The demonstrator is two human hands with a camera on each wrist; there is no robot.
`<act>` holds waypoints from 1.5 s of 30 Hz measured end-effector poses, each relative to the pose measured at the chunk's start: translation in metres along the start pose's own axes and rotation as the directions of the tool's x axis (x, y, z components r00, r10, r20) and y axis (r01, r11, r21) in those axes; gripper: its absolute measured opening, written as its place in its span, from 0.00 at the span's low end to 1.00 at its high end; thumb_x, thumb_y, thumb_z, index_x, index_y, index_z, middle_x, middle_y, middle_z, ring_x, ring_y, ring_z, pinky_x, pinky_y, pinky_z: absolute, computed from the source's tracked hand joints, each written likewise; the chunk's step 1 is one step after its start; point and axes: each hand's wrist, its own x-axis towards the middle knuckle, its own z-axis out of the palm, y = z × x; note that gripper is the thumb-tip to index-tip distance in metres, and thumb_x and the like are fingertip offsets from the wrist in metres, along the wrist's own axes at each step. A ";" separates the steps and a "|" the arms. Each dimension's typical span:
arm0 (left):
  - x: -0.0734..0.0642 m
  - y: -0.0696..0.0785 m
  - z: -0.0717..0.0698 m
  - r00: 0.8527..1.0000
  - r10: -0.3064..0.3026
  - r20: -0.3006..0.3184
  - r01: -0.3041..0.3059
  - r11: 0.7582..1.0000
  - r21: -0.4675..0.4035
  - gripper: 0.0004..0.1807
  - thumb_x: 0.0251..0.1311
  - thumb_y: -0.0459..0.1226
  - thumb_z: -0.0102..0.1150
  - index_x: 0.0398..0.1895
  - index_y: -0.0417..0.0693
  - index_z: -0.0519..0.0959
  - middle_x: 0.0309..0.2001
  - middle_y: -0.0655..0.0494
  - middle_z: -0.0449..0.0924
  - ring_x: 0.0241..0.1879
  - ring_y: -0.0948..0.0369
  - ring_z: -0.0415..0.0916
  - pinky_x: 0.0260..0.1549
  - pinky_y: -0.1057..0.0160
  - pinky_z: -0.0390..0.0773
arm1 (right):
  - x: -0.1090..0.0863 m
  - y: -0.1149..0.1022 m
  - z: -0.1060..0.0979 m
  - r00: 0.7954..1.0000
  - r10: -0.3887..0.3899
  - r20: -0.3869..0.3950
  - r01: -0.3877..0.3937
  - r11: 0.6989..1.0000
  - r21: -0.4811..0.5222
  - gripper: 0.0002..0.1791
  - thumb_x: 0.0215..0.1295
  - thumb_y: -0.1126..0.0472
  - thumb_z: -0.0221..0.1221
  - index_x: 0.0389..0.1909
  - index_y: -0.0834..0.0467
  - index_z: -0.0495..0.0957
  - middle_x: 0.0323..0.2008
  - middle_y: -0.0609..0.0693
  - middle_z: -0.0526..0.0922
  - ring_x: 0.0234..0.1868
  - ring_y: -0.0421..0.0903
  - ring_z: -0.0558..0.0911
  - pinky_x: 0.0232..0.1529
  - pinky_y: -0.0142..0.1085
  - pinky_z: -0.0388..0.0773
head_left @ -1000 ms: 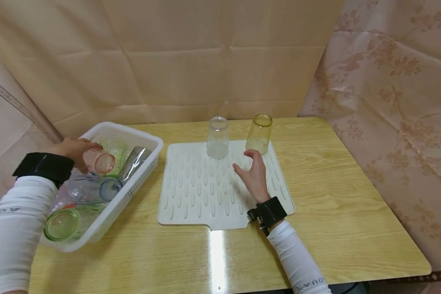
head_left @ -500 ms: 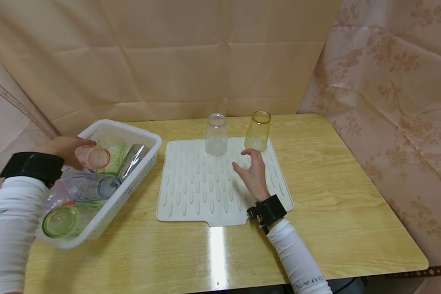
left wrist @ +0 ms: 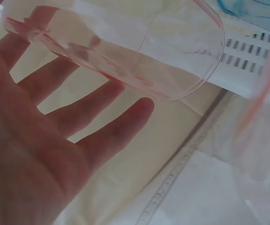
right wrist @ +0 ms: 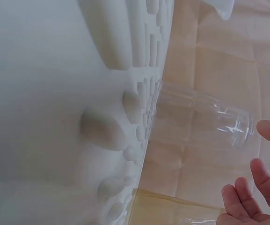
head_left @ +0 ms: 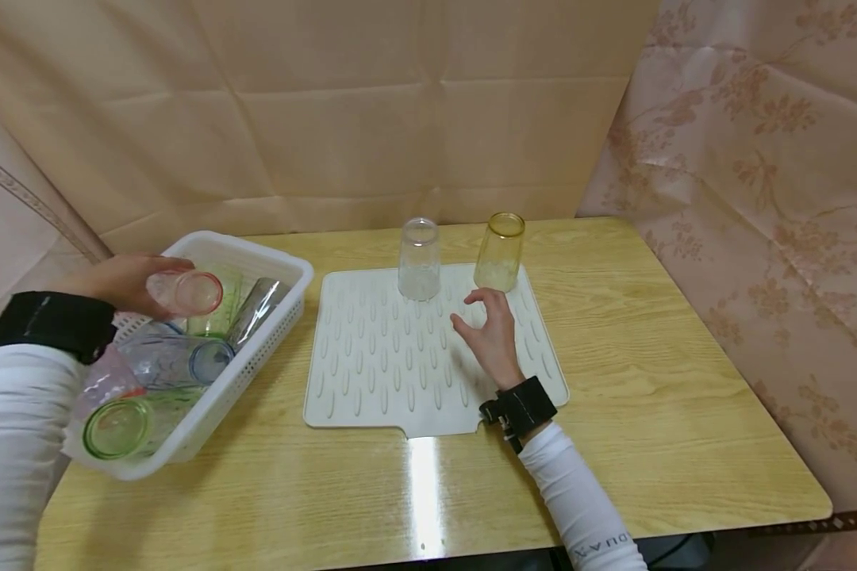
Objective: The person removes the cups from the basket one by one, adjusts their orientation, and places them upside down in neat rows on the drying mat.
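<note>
Pink glass (head_left: 188,293) is side-gripped by left hand (head_left: 123,281), probably for want of a handle, tilted over white basket (head_left: 284,327). Right hand (head_left: 495,337) is held empty, loosely curved, over mat (head_left: 371,349); clear glass (head_left: 419,260) and yellow glass (head_left: 500,258) are apparently upended, likely for stability.

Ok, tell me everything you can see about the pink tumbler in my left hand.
The pink tumbler is see-through, with a pale tint deepening at its edges; it looks like glass or clear plastic. It is tilted far off upright over the white basket, one round end facing rightward. The left hand grips it; whether it also touches anything below is unclear.
</note>
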 end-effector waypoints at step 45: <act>0.073 0.107 -0.016 0.948 0.241 -0.208 -0.274 0.950 -0.148 0.40 0.40 0.35 0.75 0.61 0.41 0.72 0.55 0.39 0.73 0.51 0.44 0.70 0.48 0.41 0.70 | -0.002 -0.015 -0.010 1.000 -0.019 0.024 0.019 1.000 -0.011 0.26 0.53 0.65 0.70 0.53 0.67 0.75 0.51 0.62 0.76 0.57 0.56 0.73 0.58 0.47 0.68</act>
